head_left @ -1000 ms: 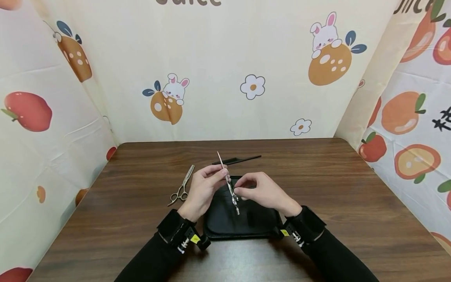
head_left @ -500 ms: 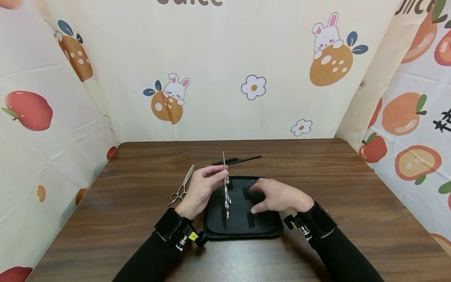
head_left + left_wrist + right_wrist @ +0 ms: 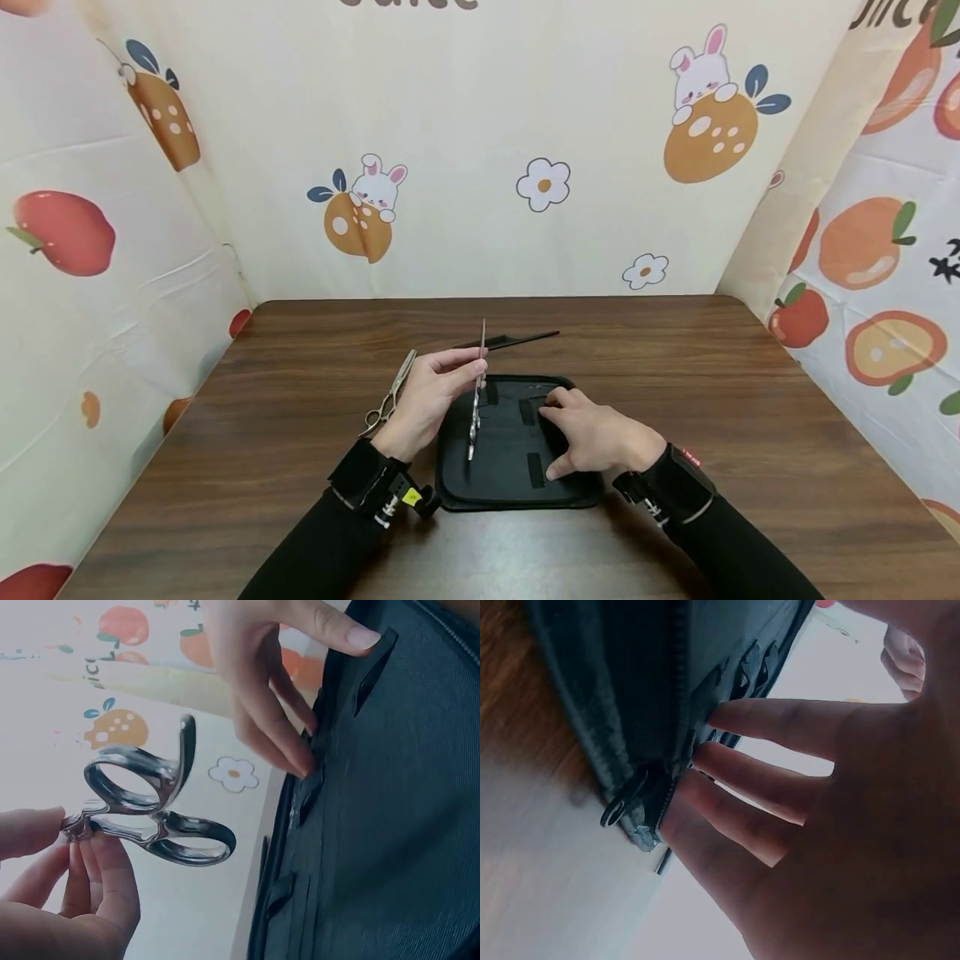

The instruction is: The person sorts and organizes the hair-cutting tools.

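My left hand [image 3: 431, 396] pinches a pair of silver hairdressing scissors [image 3: 474, 429] between thumb and fingers, over the left part of a black zip case [image 3: 495, 479]. The blades point away from me. In the left wrist view, the scissors' finger rings [image 3: 195, 859] and a curved finger rest stick out past the fingertips. My right hand [image 3: 603, 435] is at the case's right side, its fingers spread and touching the case near an elastic loop [image 3: 527, 412]. Another loop [image 3: 536, 469] lies by the thumb. The zip pull [image 3: 622, 799] shows in the right wrist view.
A second pair of scissors [image 3: 394, 390] lies on the wooden table [image 3: 300, 467] left of the case, partly behind my left hand. Behind the case lies a black tail comb [image 3: 517, 340], partly hidden. Printed cloth [image 3: 465, 233] hangs around the table's back and sides.
My right hand has left the scissors and moved right and down onto the case. The left hand keeps hold of the scissors, which now stand more upright in the head view.
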`<state>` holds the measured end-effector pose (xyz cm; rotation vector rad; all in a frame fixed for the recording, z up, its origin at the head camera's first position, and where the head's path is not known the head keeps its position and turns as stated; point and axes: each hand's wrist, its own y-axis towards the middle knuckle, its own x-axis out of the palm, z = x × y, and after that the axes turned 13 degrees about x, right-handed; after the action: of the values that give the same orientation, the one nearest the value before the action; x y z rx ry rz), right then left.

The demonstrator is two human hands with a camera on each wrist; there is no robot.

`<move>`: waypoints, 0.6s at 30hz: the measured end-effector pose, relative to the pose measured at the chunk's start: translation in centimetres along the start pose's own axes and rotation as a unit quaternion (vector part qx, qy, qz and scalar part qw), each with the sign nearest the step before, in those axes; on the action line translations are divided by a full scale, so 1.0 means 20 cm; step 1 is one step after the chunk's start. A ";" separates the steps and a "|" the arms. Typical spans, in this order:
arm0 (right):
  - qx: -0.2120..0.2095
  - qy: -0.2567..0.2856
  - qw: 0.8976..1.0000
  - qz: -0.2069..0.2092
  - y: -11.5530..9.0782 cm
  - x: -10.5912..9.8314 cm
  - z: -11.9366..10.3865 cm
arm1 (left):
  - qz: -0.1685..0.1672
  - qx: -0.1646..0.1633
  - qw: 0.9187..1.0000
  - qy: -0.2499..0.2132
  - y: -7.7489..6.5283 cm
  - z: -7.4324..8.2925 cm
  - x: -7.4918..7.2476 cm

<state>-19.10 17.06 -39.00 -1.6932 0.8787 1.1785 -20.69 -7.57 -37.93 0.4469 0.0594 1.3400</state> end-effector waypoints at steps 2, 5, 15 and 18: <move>0.004 -0.013 1.000 0.005 0.00 0.00 0.00 | -0.012 0.006 0.999 0.039 0.00 0.01 -0.01; 0.005 -0.023 1.000 0.008 -0.01 0.00 -0.01 | -0.038 0.020 0.993 0.107 0.01 0.04 -0.02; -0.012 -0.038 0.999 0.014 -0.01 0.00 -0.01 | -0.141 0.136 0.913 0.357 0.09 0.15 -0.13; -0.009 -0.039 0.999 0.012 -0.01 0.00 0.00 | -0.158 0.139 0.894 0.395 0.12 0.15 -0.15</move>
<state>-18.91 17.05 -38.86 -1.6439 0.8453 1.2631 -22.72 -10.86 -34.98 0.0920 0.9730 1.1140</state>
